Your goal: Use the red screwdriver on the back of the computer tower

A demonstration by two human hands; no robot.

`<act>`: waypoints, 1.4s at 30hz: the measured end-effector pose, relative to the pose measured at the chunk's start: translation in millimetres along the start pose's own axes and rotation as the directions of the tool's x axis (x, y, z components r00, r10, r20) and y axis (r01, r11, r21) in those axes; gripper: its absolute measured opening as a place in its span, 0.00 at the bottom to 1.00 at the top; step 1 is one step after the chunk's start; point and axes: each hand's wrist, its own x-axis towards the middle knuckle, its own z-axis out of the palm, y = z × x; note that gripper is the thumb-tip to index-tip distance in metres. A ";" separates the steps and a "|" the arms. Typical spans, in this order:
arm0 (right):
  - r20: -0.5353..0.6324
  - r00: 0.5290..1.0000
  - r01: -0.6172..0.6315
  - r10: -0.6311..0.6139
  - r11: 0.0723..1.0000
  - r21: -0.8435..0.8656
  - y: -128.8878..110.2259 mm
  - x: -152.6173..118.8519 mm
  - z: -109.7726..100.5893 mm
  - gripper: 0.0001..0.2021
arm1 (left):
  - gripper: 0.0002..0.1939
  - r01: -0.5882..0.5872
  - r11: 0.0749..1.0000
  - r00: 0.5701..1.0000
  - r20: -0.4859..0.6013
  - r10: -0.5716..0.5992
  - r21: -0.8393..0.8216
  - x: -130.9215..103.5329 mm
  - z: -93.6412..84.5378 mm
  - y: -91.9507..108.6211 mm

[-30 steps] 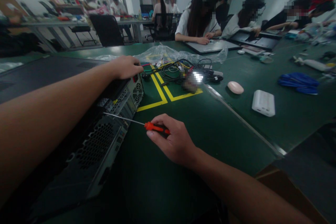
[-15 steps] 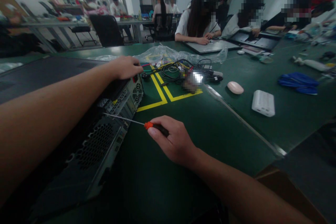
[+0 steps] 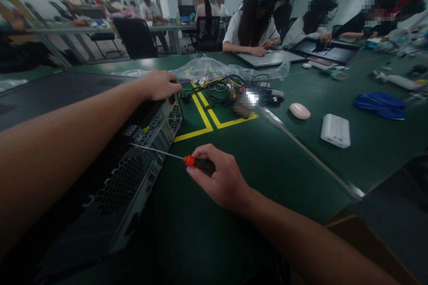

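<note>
A black computer case [image 3: 76, 81] lies on the green table at the left, its rear panel with vent grilles and ports turned toward the right. My left hand [image 3: 161, 85] grips the far upper corner of the case, with its fingers bent over the edge. In my right hand [image 3: 222, 176] is a screwdriver [image 3: 198, 163] with an orange and black handle, pinched between thumb and fingers. The long thin shaft points left, and its tip meets the rear panel above the large honeycomb vent [image 3: 122, 182]. Whatever the tip touches is too small to make out.
Tangled cables [image 3: 220, 91] lie beyond the case, beside clear plastic wrap [image 3: 200, 67] and yellow tape marks [image 3: 194, 134]. To the right are a pink rounded object [image 3: 300, 111], a white block [image 3: 335, 131] and a blue bundle [image 3: 380, 105]. People sit working across the table.
My right fingers and thumb have shifted slightly on the screwdriver handle, loosening around it a little. The shaft tip stays at the panel. My left hand and the case look the same.
</note>
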 end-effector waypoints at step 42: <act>0.014 0.999 -0.032 0.032 0.999 0.015 0.8 -0.7 0.4 0.06 | 0.42 -0.029 0.999 1.000 0.011 0.029 0.013 1.0 -1.3 -1.9</act>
